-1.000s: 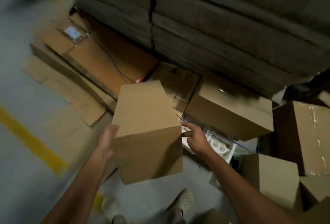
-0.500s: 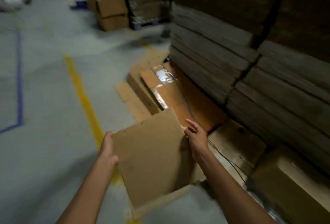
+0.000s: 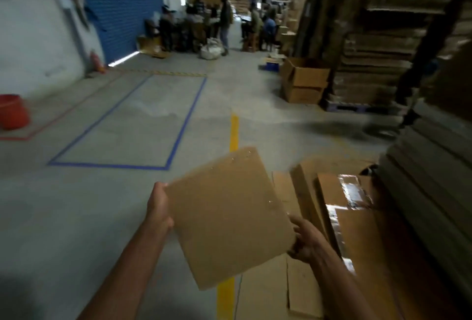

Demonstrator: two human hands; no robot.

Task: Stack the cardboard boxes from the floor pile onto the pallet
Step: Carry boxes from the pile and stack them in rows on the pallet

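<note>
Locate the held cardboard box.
Head view, lower centre: the cardboard box is held between the left hand and right hand, over the yellow floor line.

A tilted cardboard box [image 3: 229, 217] hangs above the floor [image 3: 102, 217], left grip [image 3: 158, 207] and right grip [image 3: 304, 240] clasping its opposite edges.

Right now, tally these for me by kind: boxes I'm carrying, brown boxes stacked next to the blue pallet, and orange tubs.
Carried: 1, the cardboard box held between left hand and right hand
Stacked beside the blue pallet: 2, upper box on lower box
Orange tub: 1
Total: 4
</note>
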